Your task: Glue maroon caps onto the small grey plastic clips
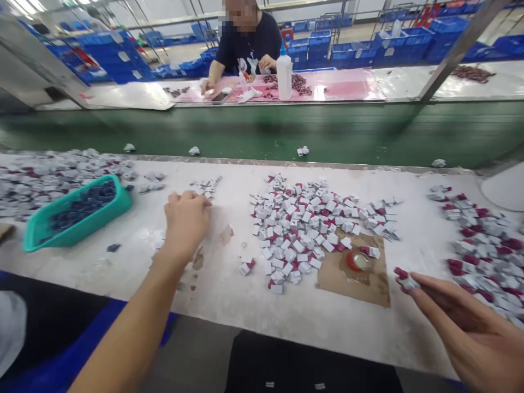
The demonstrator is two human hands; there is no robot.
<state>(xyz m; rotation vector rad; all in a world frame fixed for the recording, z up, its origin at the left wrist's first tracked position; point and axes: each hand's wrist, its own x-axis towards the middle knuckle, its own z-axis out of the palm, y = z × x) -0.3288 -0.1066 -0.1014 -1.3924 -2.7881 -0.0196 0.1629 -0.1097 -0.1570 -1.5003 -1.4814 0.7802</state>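
Between the thumb and fingers of my right hand point(462, 322) is a small white-and-maroon plastic part point(406, 277), pinched just right of a cardboard piece point(379, 284). My left hand point(186, 221) is over the table with its fingers curled down beside a small group of white parts point(207, 185). Its fingertips are hidden, so whatever they hold cannot be made out. A large pile of white-and-maroon parts point(295, 229) lies between my hands. On the cardboard sits a small round red-rimmed container point(357, 261).
At left stands a teal tray point(123, 202) of dark small parts, in front of a heap of white parts point(61, 174). More white-and-maroon parts point(487, 256) lie at right. Beyond the green conveyor belt point(245, 128), a person point(249, 43) sits behind a white bottle point(284, 76).
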